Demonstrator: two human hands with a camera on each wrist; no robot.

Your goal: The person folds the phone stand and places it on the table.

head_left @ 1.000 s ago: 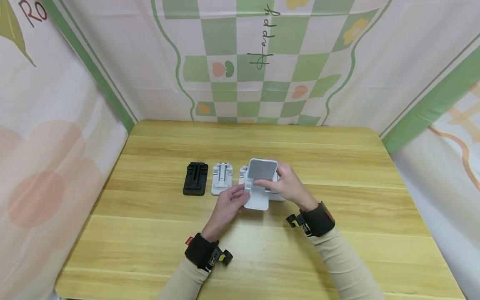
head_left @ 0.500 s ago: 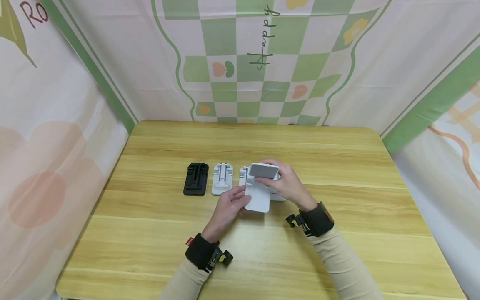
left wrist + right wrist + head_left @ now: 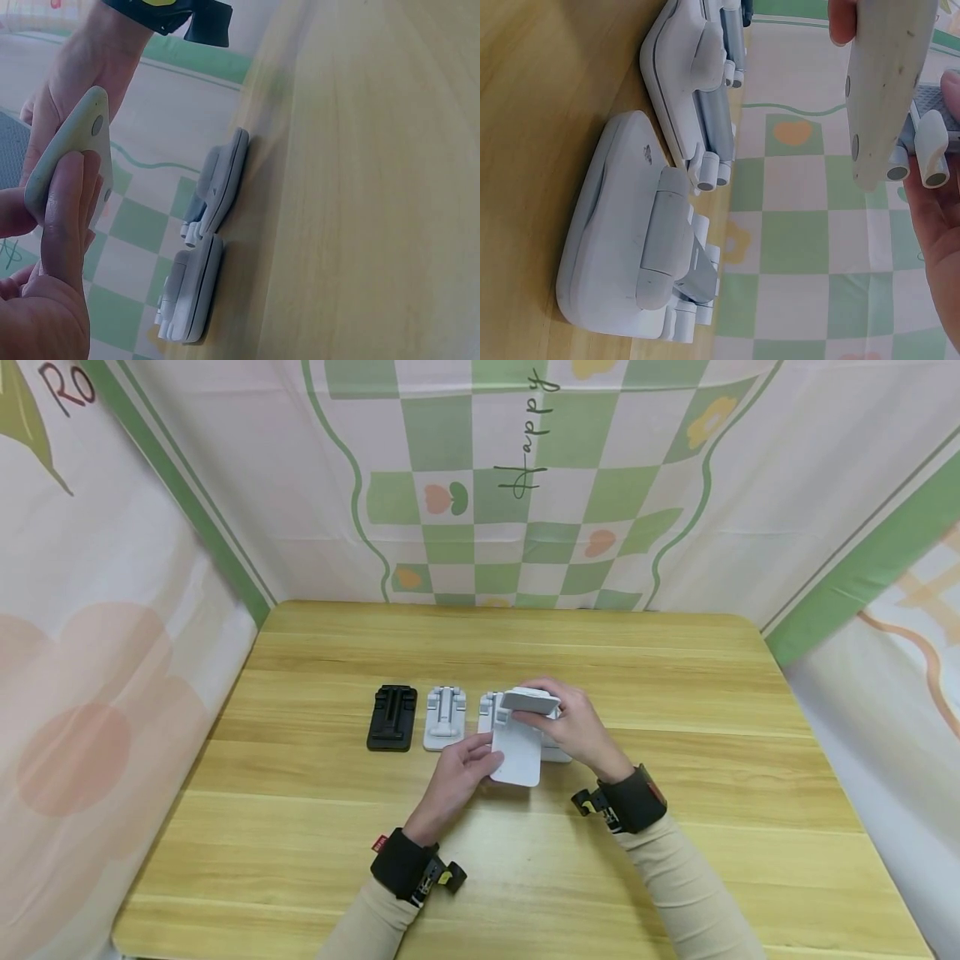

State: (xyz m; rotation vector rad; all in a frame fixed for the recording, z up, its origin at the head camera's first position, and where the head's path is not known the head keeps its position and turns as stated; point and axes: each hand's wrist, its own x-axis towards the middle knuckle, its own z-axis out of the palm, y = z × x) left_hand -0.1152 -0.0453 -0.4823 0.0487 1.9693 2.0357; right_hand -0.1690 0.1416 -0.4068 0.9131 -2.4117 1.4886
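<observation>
A white folding phone stand is held up over the table, its flat base towards the head camera. My left hand pinches the base's left edge between thumb and fingers. With thumb in front and fingers behind, my right hand grips the stand's upper plate, which carries a grey pad and is tilted steeply against the base. In the left wrist view the underside of the base shows round pads. Hinge ends of the held stand appear beside the right hand in the right wrist view.
On the wooden table, a folded black phone stand lies leftmost in a row. Beside it is a folded white stand. Two more white stands, one at right, lie partly hidden behind the held one. A printed curtain hangs behind.
The upper plate has swung from facing the head camera to nearly edge-on, folding forward at its hinge. The base has shifted slightly down and right; both hands keep their hold.
</observation>
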